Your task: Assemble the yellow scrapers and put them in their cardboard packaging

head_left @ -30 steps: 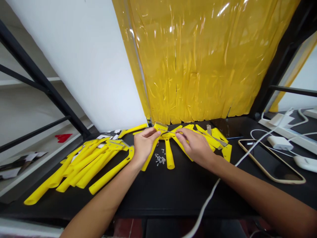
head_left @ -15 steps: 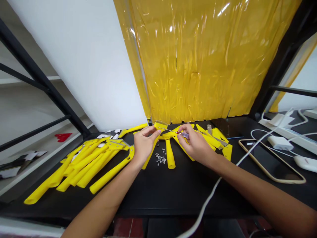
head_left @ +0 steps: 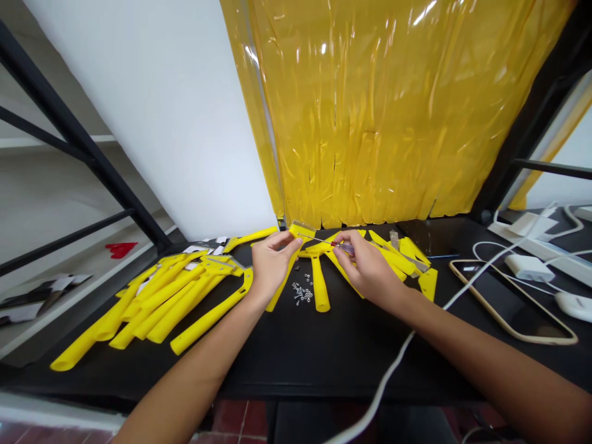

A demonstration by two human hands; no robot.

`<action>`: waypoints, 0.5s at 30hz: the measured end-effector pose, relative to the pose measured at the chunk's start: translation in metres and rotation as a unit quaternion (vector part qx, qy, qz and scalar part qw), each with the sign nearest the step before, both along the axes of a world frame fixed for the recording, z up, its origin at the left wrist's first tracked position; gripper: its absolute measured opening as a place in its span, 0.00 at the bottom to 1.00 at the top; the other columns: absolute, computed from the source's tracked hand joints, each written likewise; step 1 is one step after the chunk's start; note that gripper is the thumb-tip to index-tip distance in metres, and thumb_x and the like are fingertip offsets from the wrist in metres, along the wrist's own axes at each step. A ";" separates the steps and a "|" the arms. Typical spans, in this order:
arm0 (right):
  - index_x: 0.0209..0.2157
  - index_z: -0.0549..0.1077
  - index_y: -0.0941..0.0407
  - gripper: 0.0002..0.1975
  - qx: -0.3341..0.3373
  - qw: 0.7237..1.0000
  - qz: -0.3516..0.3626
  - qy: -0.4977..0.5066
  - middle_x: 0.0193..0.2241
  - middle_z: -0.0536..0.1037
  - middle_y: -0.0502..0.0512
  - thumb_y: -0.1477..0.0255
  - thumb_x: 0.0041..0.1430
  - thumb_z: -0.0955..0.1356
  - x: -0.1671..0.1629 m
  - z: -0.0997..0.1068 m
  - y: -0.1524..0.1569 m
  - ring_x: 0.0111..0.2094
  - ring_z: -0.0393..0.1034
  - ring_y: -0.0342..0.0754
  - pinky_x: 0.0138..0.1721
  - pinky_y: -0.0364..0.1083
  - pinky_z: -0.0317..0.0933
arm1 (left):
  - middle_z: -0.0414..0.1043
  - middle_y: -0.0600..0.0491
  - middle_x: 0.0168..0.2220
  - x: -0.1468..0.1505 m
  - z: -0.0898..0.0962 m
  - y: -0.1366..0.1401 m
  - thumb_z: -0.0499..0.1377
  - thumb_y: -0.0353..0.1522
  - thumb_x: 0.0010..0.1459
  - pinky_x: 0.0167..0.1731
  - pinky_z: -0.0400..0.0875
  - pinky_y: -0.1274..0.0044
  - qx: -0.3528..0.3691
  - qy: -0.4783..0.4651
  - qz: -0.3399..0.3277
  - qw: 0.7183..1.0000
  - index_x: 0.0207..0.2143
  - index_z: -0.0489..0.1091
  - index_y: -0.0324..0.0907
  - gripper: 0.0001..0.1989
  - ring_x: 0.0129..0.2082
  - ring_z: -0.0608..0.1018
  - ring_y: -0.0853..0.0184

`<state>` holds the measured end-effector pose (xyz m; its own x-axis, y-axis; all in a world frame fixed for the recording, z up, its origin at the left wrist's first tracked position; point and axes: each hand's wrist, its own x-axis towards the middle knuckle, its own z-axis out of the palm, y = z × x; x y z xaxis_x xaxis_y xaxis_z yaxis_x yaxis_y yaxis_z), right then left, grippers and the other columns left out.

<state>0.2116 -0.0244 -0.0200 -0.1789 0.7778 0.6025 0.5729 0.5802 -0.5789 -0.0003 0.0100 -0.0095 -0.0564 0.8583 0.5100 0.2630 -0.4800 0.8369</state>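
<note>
My left hand (head_left: 272,262) is closed on a yellow plastic scraper (head_left: 301,229), gripped near its wide head, which has a clear strip along the top edge. A slim screwdriver (head_left: 316,238) lies in my closed right hand (head_left: 366,264), its shaft pointing left and its tip at the scraper's head. Whether the tip sits in a screw is too small to tell. Below my hands, small silver screws and nuts (head_left: 303,294) lie loose on the black table (head_left: 351,351). Beside them, another yellow handle (head_left: 320,287) points towards me.
Several yellow scrapers (head_left: 161,302) are piled at the left, and more yellow parts (head_left: 411,253) lie at the right. A phone (head_left: 511,299), a white charger (head_left: 527,267) and a white cable (head_left: 393,370) occupy the right side. Yellow plastic sheeting (head_left: 370,123) hangs behind.
The view has shifted slightly, so everything sits a little further right. My hands keep nearly the same pose, with the screwdriver tip still at the scraper's head.
</note>
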 end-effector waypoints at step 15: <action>0.44 0.69 0.52 0.11 0.018 0.991 -0.065 -0.113 0.37 0.82 0.55 0.62 0.70 0.61 0.005 0.007 -0.002 0.36 0.78 0.53 0.33 0.47 0.59 | 0.77 0.52 0.30 0.001 0.003 -0.003 0.65 0.37 0.55 0.37 0.71 0.74 0.057 0.076 0.041 0.995 0.28 0.77 0.41 0.08 0.32 0.76 0.64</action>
